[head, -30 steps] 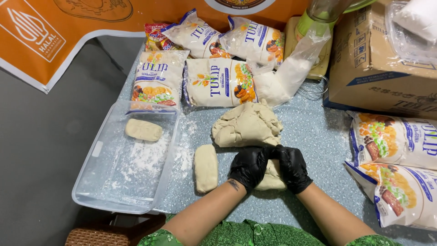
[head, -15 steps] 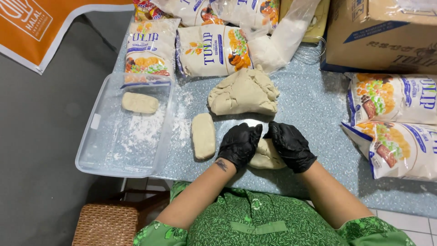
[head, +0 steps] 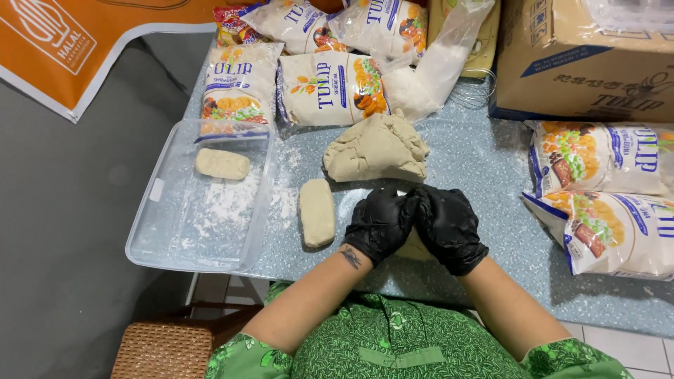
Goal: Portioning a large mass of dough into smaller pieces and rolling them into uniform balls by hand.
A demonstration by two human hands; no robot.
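Observation:
Both my hands wear black gloves and press together over a pale piece of dough (head: 414, 247) on the speckled blue table (head: 484, 175). My left hand (head: 379, 224) and my right hand (head: 449, 228) touch at the fingertips and cover most of that piece. A shaped oblong dough piece (head: 316, 212) lies just left of my left hand. A big lump of dough (head: 377, 149) sits right behind my hands. Another oblong dough piece (head: 222, 163) rests in a clear plastic lid (head: 175, 242) dusted with flour.
Several flour bags (head: 330, 88) lie along the far side, and two more flour bags (head: 604, 189) at the right. A cardboard box (head: 583, 63) stands at the back right. A clear bag of white powder (head: 428, 74) leans behind the lump. A wicker stool (head: 165, 351) is below the table's left edge.
My hands have come together again over the dough piece after being slightly apart half a second ago. The view has shifted down and closer.

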